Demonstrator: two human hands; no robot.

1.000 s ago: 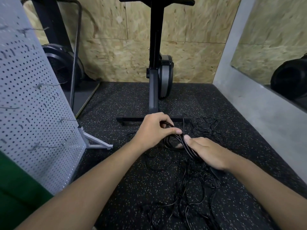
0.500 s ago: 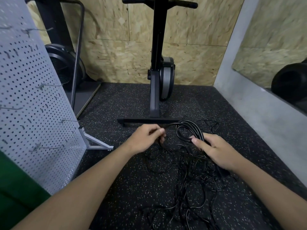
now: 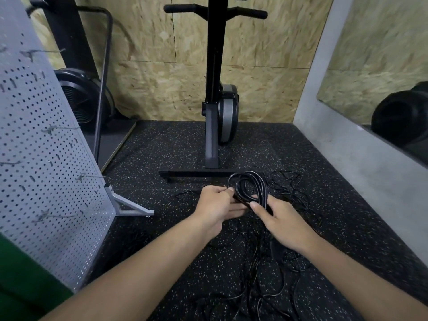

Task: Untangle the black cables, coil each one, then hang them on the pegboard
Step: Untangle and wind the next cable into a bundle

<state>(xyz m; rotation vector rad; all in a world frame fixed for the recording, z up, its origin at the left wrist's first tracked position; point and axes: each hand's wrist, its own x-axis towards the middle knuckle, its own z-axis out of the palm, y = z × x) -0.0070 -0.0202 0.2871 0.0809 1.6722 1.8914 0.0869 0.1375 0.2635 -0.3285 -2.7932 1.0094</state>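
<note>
We hold the coil (image 3: 249,183) of black cable in both hands, just above the floor mat (image 3: 162,147). Our right hand (image 3: 282,221) is closed around its lower end, and our left hand (image 3: 215,202) pinches its left edge. The loops point away from us, toward the exercise machine (image 3: 212,144). The pegboard (image 3: 46,158) stands well to the left, so the left hand is nearer to its hooks (image 3: 89,176). The other cables (image 3: 266,276) lie tangled below our wrists.
</note>
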